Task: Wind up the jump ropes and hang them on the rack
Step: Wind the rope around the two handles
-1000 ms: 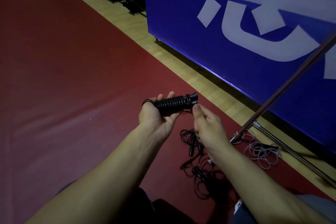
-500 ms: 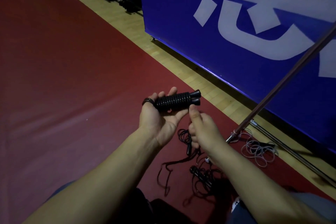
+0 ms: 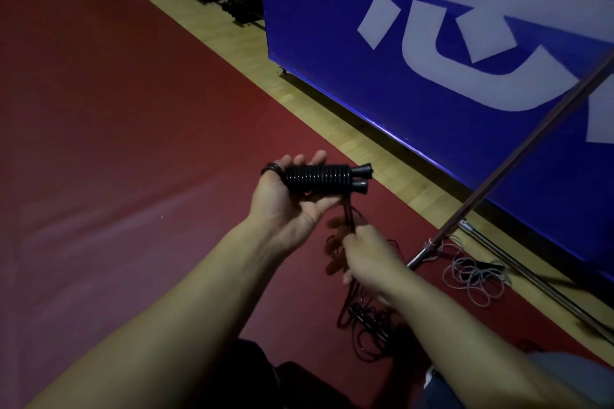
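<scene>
Now the right hand [image 3: 368, 259] has dropped from beside the handles [image 3: 327, 179] and pinches the cord [image 3: 349, 216] taut below them, while the left hand [image 3: 292, 199] cradles the wound bundle in loosely curled fingers, so winding looks nearly finished, hanging remaining.

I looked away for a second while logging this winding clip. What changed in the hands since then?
The right hand dropped from beside the handles' ends to below the left hand, pulling the black rope down; its grip is motion-blurred. The wound handles stayed in the left palm.
</scene>
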`<act>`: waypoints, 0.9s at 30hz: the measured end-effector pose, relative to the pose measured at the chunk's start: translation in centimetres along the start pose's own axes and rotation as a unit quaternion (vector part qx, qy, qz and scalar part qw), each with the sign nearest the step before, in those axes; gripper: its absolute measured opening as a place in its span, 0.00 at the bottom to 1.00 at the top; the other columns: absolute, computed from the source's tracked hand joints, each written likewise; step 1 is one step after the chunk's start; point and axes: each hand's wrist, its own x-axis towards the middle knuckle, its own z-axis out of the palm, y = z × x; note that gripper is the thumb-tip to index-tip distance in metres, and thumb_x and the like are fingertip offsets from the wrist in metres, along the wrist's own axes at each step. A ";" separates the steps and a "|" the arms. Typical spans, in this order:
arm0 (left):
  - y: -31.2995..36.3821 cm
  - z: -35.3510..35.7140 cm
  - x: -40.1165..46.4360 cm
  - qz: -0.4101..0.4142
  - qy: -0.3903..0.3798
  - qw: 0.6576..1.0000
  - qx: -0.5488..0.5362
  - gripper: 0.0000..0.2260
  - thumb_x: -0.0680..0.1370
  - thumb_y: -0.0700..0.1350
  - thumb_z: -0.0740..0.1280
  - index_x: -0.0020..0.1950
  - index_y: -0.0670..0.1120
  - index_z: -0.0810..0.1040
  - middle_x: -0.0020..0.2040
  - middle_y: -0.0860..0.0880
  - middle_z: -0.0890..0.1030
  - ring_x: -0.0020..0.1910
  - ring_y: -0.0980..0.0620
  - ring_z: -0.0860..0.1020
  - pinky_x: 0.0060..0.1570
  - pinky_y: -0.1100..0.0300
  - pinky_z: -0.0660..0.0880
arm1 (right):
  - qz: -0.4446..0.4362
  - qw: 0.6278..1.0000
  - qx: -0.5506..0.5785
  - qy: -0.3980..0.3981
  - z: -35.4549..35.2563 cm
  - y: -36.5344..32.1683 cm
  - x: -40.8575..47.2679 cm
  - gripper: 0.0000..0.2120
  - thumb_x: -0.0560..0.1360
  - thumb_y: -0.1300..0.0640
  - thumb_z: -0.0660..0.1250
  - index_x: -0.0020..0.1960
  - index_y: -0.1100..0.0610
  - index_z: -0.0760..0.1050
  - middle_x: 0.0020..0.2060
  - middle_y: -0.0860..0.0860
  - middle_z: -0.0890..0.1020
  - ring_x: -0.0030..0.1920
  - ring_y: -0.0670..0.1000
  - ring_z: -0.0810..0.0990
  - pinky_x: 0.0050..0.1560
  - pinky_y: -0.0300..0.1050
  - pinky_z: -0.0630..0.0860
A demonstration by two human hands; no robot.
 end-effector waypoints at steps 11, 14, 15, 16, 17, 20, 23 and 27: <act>1.6 -0.3 -1.5 -0.046 -0.078 0.938 0.334 0.12 0.83 0.45 0.54 0.43 0.48 0.71 0.41 0.46 0.83 0.41 0.49 0.81 0.43 0.48 0.79 | -0.230 0.941 -0.172 0.179 -5.8 -0.8 0.9 0.13 0.79 0.68 0.57 0.51 0.52 0.74 0.46 0.44 0.79 0.50 0.46 0.78 0.47 0.37 0.73; 1.2 0.0 -1.7 -0.026 -0.058 0.935 0.350 0.13 0.84 0.44 0.54 0.42 0.47 0.72 0.37 0.46 0.82 0.42 0.47 0.81 0.49 0.43 0.78 | -0.326 0.905 -0.206 0.180 -6.3 -1.0 0.4 0.12 0.77 0.70 0.59 0.50 0.53 0.68 0.43 0.41 0.74 0.51 0.51 0.80 0.45 0.49 0.79; 0.9 0.0 -1.6 -0.011 -0.042 0.935 0.352 0.13 0.85 0.44 0.55 0.42 0.46 0.72 0.37 0.46 0.82 0.41 0.47 0.81 0.48 0.42 0.79 | -0.349 0.892 -0.224 0.178 -6.4 -1.0 0.3 0.12 0.76 0.70 0.61 0.49 0.53 0.67 0.42 0.43 0.73 0.50 0.52 0.80 0.43 0.51 0.80; 0.6 0.0 -1.5 0.011 -0.022 0.935 0.354 0.13 0.85 0.44 0.55 0.43 0.45 0.72 0.37 0.45 0.82 0.41 0.47 0.82 0.47 0.41 0.80 | -0.368 0.874 -0.259 0.181 -6.5 -1.2 0.3 0.12 0.74 0.70 0.63 0.49 0.54 0.67 0.42 0.47 0.74 0.47 0.52 0.79 0.40 0.52 0.79; 0.3 0.0 -1.4 0.041 0.002 0.934 0.355 0.13 0.85 0.45 0.56 0.43 0.45 0.73 0.37 0.45 0.83 0.40 0.48 0.82 0.46 0.41 0.81 | -0.384 0.853 -0.300 0.187 -6.5 -1.3 0.2 0.12 0.72 0.71 0.64 0.47 0.56 0.68 0.40 0.49 0.74 0.44 0.53 0.76 0.37 0.52 0.77; -0.4 -0.1 -0.8 0.133 0.073 0.939 0.308 0.12 0.85 0.44 0.57 0.43 0.45 0.73 0.32 0.49 0.83 0.40 0.49 0.83 0.45 0.41 0.81 | -0.409 0.828 -0.335 0.186 -5.5 -1.7 -0.6 0.10 0.69 0.70 0.67 0.45 0.58 0.70 0.37 0.48 0.71 0.40 0.53 0.70 0.34 0.49 0.71; -0.6 -0.3 -0.4 0.162 0.121 0.952 0.231 0.09 0.85 0.42 0.56 0.46 0.45 0.71 0.29 0.51 0.82 0.38 0.51 0.83 0.46 0.40 0.80 | -0.364 0.868 -0.298 0.160 -3.4 -1.5 -1.6 0.05 0.75 0.59 0.65 0.49 0.57 0.70 0.39 0.46 0.70 0.41 0.50 0.71 0.36 0.46 0.72; -0.9 -0.9 -0.3 0.141 0.156 0.963 0.167 0.08 0.84 0.42 0.56 0.50 0.44 0.73 0.41 0.44 0.85 0.37 0.51 0.84 0.48 0.39 0.79 | -0.228 0.940 -0.188 0.172 -1.7 -0.7 -1.2 0.06 0.80 0.51 0.62 0.48 0.53 0.71 0.36 0.45 0.75 0.36 0.47 0.73 0.33 0.40 0.64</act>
